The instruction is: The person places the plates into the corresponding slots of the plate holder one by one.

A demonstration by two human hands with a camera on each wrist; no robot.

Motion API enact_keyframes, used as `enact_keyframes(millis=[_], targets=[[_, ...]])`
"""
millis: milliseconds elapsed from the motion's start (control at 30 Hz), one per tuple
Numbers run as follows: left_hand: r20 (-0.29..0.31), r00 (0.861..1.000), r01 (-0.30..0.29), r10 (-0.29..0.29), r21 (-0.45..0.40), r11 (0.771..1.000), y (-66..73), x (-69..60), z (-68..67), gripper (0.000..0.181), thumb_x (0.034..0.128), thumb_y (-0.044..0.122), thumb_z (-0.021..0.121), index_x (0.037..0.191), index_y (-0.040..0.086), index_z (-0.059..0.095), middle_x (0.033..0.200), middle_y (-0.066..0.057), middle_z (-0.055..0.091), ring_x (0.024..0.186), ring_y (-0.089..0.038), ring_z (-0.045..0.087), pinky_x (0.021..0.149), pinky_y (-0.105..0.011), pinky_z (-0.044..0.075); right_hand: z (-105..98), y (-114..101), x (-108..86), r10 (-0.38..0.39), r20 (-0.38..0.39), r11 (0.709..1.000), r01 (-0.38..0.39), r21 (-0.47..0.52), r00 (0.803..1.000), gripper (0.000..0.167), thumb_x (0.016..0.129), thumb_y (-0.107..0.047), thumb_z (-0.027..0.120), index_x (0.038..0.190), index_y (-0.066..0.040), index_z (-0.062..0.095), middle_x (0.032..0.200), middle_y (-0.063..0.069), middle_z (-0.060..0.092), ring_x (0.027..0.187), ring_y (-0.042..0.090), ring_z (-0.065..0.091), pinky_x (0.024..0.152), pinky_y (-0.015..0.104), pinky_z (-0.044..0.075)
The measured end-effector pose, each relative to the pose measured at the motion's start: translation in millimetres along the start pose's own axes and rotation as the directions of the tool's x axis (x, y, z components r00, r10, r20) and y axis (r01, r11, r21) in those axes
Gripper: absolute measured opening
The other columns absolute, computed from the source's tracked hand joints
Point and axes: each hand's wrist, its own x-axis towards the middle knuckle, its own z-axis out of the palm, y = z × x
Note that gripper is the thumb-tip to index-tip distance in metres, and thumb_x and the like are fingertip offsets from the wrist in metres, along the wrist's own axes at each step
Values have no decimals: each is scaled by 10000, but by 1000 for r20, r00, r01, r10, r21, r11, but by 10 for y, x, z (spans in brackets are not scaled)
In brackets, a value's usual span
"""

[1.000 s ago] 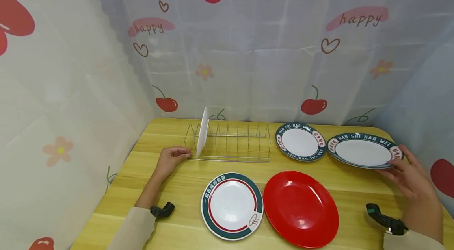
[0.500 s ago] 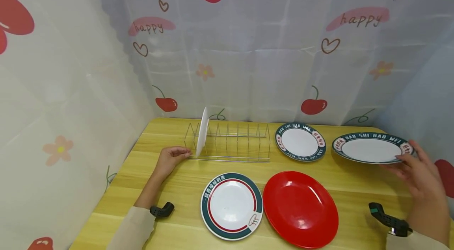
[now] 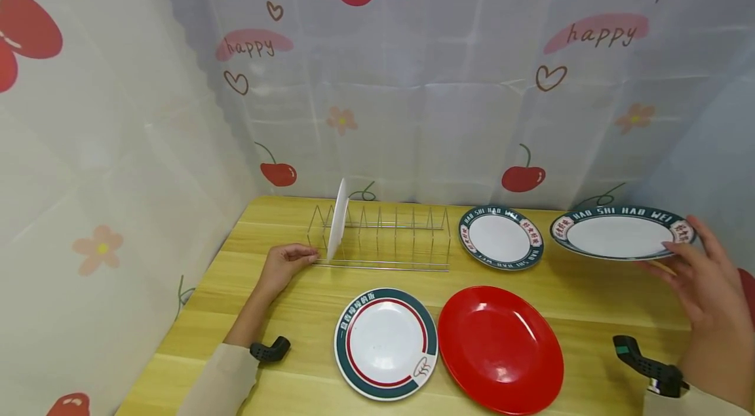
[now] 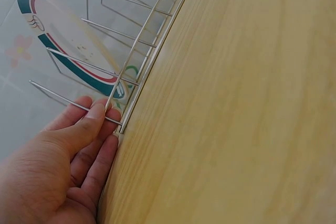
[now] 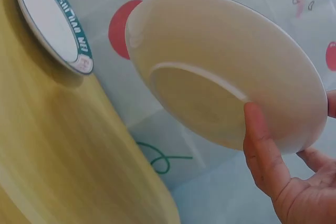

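Rising clear by the worktop's back-right corner [image 5: 149, 200], a lettered plate [image 3: 619, 237] is pinched in the right hand [image 3: 710, 282], wire rack [image 3: 383, 266] in the left hand [image 3: 286, 266].

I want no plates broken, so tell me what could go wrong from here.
The right hand holds the raised plate at one side, so it might slip or tip. If dropped, it could hit the green-rimmed plate beside it. The wire rack looks light and might shift if the left hand, pinching its corner, lets go.
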Motion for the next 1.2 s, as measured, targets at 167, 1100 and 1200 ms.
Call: enact_keyframes(millis=[167,1100,1200], targets=[[-3,1000,10,-10,4,1000,20,-8,15,140,915,9,738,1036,-54,766,1065,-215,744,991,-206,732,826,-244,593,96,-40,7,-52,60,999,51,16,997,739,1049,49,457,1627,-334,200,1603,-91,160,905,65,709,625,292,623],[-7,1000,-20,20,-34,999,-38,1,25,139,888,59,781,1007,-12,782,1041,-183,756,949,-142,736,805,-260,602,899,-91,-6,-114,326,983,59,172,938,560,1035,99,399,1540,-143,387,1377,69,450,910,224,726,735,395,625],[-3,1000,-21,21,-31,999,-22,3,15,133,892,53,775,1009,-11,782,1044,-185,755,951,-141,736,806,-257,600,981,-95,-26,-114,335,987,67,149,935,582,1038,84,405,1564,-161,357,1379,70,436,893,212,722,742,369,626]])
